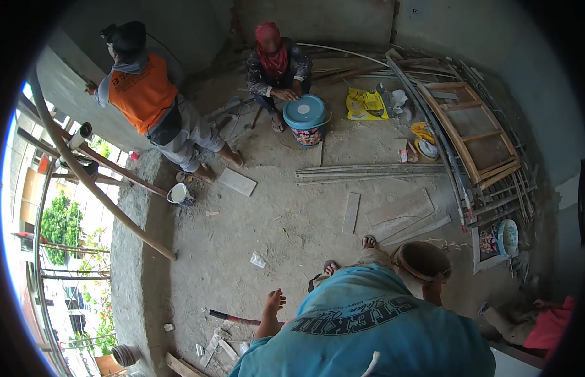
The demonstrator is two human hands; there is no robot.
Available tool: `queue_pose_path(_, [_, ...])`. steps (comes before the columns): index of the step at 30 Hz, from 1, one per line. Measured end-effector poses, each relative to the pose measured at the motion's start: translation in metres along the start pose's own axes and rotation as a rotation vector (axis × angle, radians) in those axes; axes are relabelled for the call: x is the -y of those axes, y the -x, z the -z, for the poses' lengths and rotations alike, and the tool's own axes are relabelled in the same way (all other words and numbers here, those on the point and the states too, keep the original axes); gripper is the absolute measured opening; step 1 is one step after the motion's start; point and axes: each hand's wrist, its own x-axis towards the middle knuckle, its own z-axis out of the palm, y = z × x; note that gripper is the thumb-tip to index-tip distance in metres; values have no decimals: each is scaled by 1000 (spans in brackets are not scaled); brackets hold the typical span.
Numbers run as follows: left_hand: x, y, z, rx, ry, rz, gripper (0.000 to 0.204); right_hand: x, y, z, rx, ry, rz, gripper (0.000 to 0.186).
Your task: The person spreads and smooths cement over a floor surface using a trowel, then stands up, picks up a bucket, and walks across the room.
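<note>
At the lower right, my right hand grips the rim of a brown, dirt-stained bucket, which hangs tilted beside my leg. My left hand is off to the left of my teal shirt, raised above the floor with fingers loosely apart and nothing in it. A dark and red rod lies near that forearm. My sandalled feet show ahead of my body. What the bucket contains is mostly hidden in shadow.
Ahead, a crouching person rests hands by a blue lidded pail. A person in an orange vest works at the left wall. Poles and a wooden frame lean at right. A white pail stands by the left ledge. Boards lie about.
</note>
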Motion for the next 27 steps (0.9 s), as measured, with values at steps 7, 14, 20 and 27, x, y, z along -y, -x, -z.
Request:
queue_pose_path(7, [-2,6,-11,11,21,-24,39,5,-4,5,-34,104,58,67])
queue_pose_path(14, [3,10,-10,26,26,-37,40,13,4,14,-174,219,40,65])
queue_pose_path(20, [9,7,-2,49,-36,-29,41,9,10,24,-118,45,44,68])
queue_pose_path(27, [-8,-18,-8,93,-74,-65,42,17,-1,50,-487,157,90,73])
